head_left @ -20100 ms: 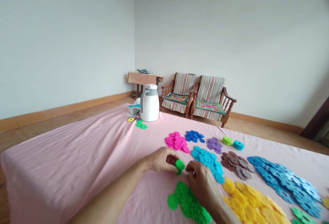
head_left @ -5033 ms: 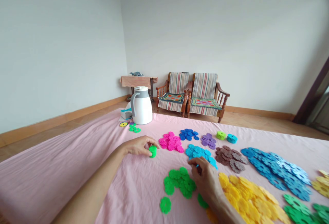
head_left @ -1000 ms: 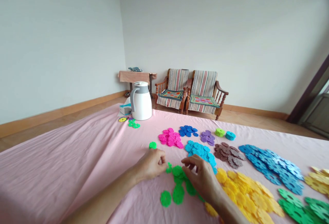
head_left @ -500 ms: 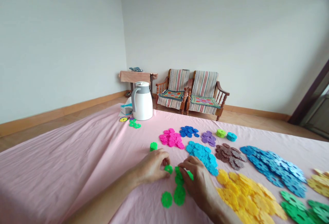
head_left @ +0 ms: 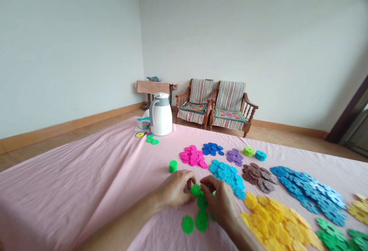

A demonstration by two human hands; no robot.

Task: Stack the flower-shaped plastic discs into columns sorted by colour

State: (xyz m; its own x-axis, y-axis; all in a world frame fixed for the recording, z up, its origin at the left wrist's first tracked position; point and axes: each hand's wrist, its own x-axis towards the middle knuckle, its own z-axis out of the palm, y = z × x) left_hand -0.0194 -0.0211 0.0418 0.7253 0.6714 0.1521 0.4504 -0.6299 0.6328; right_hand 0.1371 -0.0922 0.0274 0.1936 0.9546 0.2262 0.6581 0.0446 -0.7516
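Over the pink cloth, my left hand [head_left: 176, 191] and my right hand [head_left: 220, 201] meet, both with fingers curled. Together they pinch a small green flower-shaped disc [head_left: 196, 190]. Under the hands lie a few loose green discs [head_left: 201, 220]. A finished stack of green discs [head_left: 173, 165] stands just beyond my left hand, apart from it.
Sorted piles lie on the cloth: pink [head_left: 193, 156], dark blue [head_left: 212, 149], purple [head_left: 234, 156], cyan [head_left: 228, 173], brown [head_left: 258, 175], yellow [head_left: 276, 220], blue [head_left: 312, 192]. A white jug [head_left: 161, 114] and tissue box [head_left: 143, 122] stand far left. Two wooden chairs [head_left: 215, 106] are behind.
Both hands have drawn closer together over the green discs and now pinch one disc between them. The green stack stays where it was set down.
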